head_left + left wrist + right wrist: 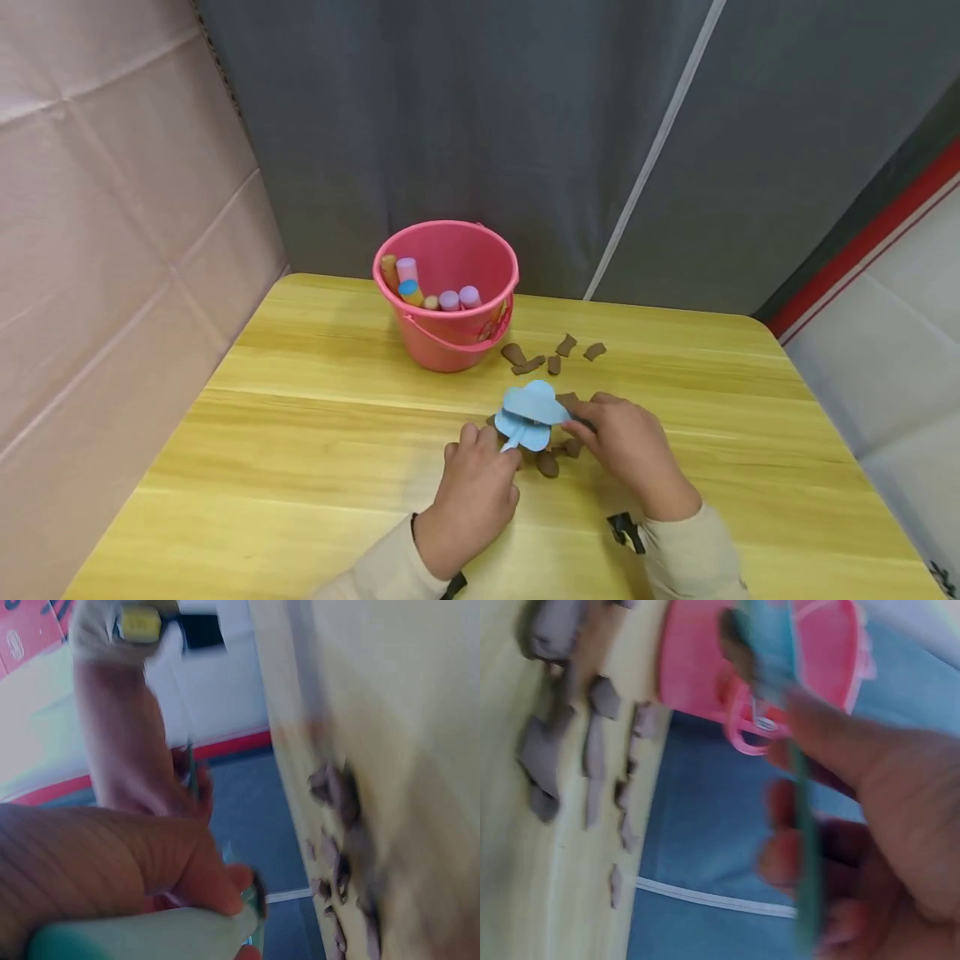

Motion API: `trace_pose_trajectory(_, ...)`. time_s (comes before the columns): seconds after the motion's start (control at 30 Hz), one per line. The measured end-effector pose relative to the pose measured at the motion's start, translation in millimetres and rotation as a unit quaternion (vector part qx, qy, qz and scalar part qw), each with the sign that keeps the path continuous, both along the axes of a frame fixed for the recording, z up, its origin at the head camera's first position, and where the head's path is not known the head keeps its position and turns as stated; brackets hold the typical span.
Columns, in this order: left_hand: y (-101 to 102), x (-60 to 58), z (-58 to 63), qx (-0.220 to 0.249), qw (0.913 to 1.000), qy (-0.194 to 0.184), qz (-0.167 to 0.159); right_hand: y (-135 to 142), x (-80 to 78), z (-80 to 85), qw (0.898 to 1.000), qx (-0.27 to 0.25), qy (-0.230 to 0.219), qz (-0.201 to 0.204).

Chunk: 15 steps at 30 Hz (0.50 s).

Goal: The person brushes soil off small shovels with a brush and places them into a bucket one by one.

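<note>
My left hand [476, 492] pinches the thin stem of a light-blue, flower-like piece with scalloped edges [525, 435]. In the left wrist view a thick pale-green handle [150, 937] lies under that hand's thumb. My right hand [630, 442] grips a flat, light-blue tool [536, 404] whose broad end overlaps the flower-like piece. The right wrist view shows its narrow green handle [808, 862] running along the curled fingers, blurred. Brown, clay-like pieces [547, 464] lie on the table beneath and around the two blue things. Whether the blue things touch, I cannot tell.
A pink bucket [442, 342] stands behind, to the left, holding several coloured cylinders [411, 292]. More brown scraps [566, 345] lie on the wooden table [300, 433] right of the bucket. A grey curtain [487, 125] hangs along the table's far edge.
</note>
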State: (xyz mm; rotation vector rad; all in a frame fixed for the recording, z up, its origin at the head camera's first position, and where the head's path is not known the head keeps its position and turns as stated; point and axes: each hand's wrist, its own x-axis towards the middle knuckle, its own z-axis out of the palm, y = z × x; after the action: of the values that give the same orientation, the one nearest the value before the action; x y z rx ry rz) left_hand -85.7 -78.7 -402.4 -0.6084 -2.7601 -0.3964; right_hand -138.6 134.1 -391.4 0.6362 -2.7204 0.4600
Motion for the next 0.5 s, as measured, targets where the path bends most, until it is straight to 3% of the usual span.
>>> trace_pose_trajectory(0.1,1.0,1.8,-1.5,0.002,0.9998,-0.021,-0.007,-1.7,-3.9,-3.6,0.999,-0.018,0.037,-0.035)
trace_pose_trajectory(0.2,-0.5,0.0,-2.4,0.013,0.9994,-0.032,0.002,3.0,-4.1,-1.1,0.998,-0.035,0.014,-0.052)
trace_pose_trajectory(0.37,-4.5,-4.7,-1.4,0.014,0.9995,-0.019,0.020,12.7,0.7,7.7,0.996,-0.043,-0.077,0.000)
trace_pose_trajectory(0.5,-3.7,-3.1,0.3,0.018,0.9996,-0.019,0.011,11.1,-0.3,4.3,0.997,-0.020,-0.067,0.024)
